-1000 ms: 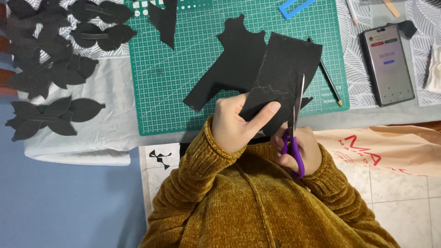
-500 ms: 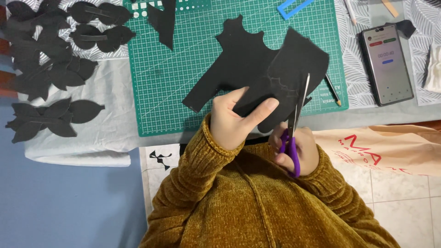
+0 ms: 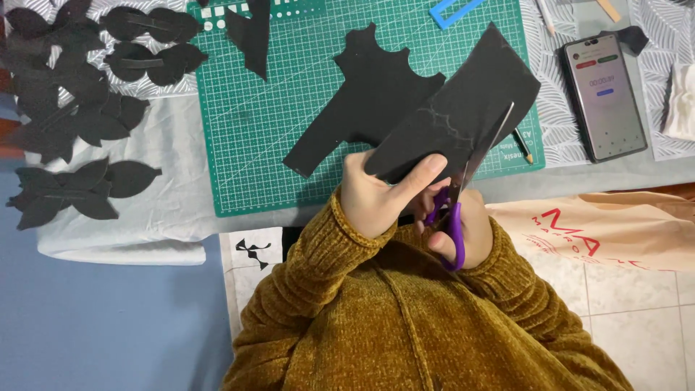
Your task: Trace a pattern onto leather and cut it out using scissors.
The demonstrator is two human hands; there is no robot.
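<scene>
My left hand pinches the near edge of a black foam sheet that carries a faint drawn outline, holding it over the green cutting mat. In my right hand are purple-handled scissors, their blades running up into the sheet's right side. A larger black offcut lies flat on the mat behind the held sheet. Both sleeves are mustard yellow knit.
Several black leaf-like cutouts lie at the left on white cloth. A phone rests at the right, a pencil by the mat's corner, a blue frame at the top. A beige bag sits lower right.
The held black sheet has turned clockwise and shifted right. The scissors have tilted with it and stay in the cut. My hands stayed near the table's front edge.
</scene>
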